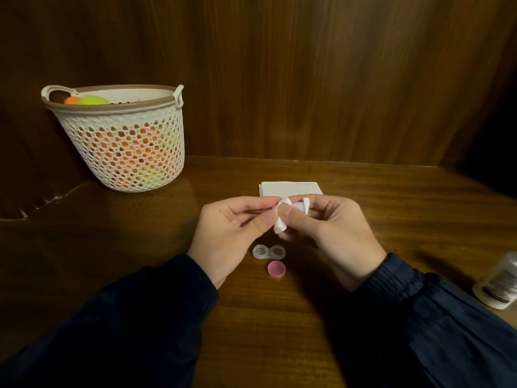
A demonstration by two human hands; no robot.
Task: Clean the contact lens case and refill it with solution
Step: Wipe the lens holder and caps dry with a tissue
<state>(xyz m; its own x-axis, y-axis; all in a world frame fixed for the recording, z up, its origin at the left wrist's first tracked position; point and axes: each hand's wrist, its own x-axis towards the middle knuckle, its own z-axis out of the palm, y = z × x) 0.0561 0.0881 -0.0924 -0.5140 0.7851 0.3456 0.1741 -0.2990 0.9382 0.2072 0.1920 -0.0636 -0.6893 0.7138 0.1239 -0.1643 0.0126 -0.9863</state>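
I see both hands raised together over the brown wooden table [279, 317], just past centre toward 12 o'clock. The left hand [232, 233] pinches a small pink round cap [274, 206] between thumb and forefinger; only a sliver of pink shows, so I cannot tell how it is turned. The right hand [330, 233] grips a crumpled white tissue [282, 217], thumb pressed on it, with the wad touching the pinched cap. Below the hands, toward 6 o'clock, the clear plastic two-well contact lens case [268, 252] lies flat on the table, both wells uncovered. Just beside it at 6 o'clock sits a second pink round cap [276, 269], hollow side up, apart from the case. Behind the hands at 12 o'clock lies a folded white tissue sheet [291, 188], partly hidden by my fingers. At 4 o'clock, at the frame edge, a white plastic bottle with a dark label [500, 287] is blurred; label unreadable. At 10 o'clock stands a white perforated plastic basket with a brown rim [123, 152], orange and yellow-green balls [92, 100] inside. Dark blue sleeves [140, 331] cover both arms.
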